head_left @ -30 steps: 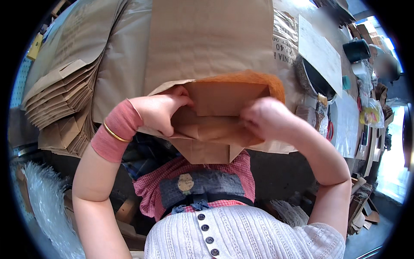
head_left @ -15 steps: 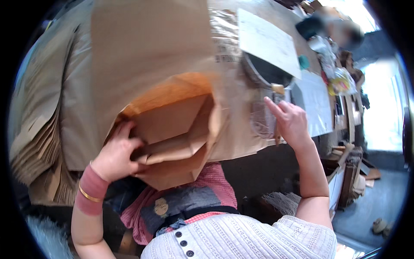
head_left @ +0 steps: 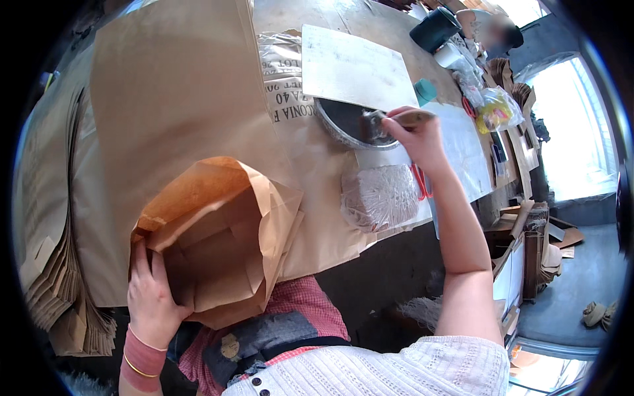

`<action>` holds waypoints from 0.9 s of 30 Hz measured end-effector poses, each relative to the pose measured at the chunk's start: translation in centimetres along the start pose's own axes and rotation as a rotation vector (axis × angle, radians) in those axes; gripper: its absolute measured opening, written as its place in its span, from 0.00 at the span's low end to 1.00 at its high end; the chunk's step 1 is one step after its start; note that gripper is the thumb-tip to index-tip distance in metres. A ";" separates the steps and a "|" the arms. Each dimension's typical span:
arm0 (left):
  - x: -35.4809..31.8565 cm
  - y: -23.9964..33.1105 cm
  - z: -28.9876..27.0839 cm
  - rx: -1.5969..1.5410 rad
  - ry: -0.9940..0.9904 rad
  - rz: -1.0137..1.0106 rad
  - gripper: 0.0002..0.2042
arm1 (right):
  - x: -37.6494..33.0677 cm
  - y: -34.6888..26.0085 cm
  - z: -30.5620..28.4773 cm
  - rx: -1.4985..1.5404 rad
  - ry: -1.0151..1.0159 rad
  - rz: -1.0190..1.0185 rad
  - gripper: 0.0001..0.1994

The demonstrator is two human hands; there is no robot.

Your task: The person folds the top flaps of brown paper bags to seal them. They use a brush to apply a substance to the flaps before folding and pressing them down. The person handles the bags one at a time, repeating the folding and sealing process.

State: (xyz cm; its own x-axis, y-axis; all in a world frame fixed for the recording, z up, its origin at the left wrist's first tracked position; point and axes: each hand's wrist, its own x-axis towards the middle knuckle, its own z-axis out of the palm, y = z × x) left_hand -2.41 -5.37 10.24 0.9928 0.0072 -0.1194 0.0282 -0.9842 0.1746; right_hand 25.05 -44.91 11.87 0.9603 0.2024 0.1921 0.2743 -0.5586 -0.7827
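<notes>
A brown paper bag [head_left: 274,218] stands open at the table's near edge, its mouth turned up toward me. My left hand [head_left: 153,294] grips the bag's left side, fingers inside the mouth and thumb at the near rim. Farther right, my right hand [head_left: 421,140] is closed round the wooden handle of a brush [head_left: 375,125]. The brush head is over a round basin [head_left: 335,134] with dark insides. A pale flat board [head_left: 356,66] covers the far part of that basin. I cannot tell whether the bristles touch what is in it.
Flat brown paper bags [head_left: 178,86] lie beyond the open one, and a fanned stack of them [head_left: 46,277] hangs at the left edge. A plastic-wrapped bundle of string [head_left: 380,196] and red-handled scissors [head_left: 420,183] lie near the basin. Another person [head_left: 492,33] is at the far right.
My right hand has taken hold of the brush and brought it to the basin. The bag has shifted left and nearer, its mouth opened wider, with my left hand still on it.
</notes>
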 end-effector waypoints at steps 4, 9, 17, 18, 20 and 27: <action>0.3 0.3 0.3 -0.049 0.072 -0.002 0.55 | 1.8 4.2 0.0 -0.065 -0.033 -0.019 0.07; 0.3 0.4 -0.5 -0.121 0.011 0.001 0.60 | 0.2 -0.2 -2.8 0.089 -0.018 0.067 0.06; 1.2 0.8 -0.6 -0.147 0.006 0.034 0.67 | 1.8 1.5 -8.0 0.037 -0.487 -0.089 0.08; 1.1 0.4 -0.6 -0.170 0.009 0.034 0.67 | 2.2 1.8 -8.4 0.105 -0.420 0.046 0.07; 0.9 -0.2 -0.3 -0.212 0.011 0.027 0.66 | 3.2 3.5 -8.0 0.355 -0.253 0.200 0.07; 1.3 -2.5 0.8 -0.497 -0.012 0.027 0.64 | -5.8 -6.3 4.0 0.954 -0.023 -0.069 0.09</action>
State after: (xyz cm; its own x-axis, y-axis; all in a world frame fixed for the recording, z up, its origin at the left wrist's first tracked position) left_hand -1.27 -3.02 8.89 0.9926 -0.0218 -0.1193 0.0577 -0.7805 0.6225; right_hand 17.53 -39.39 13.34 0.9395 0.2319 0.2522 0.1633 0.3441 -0.9246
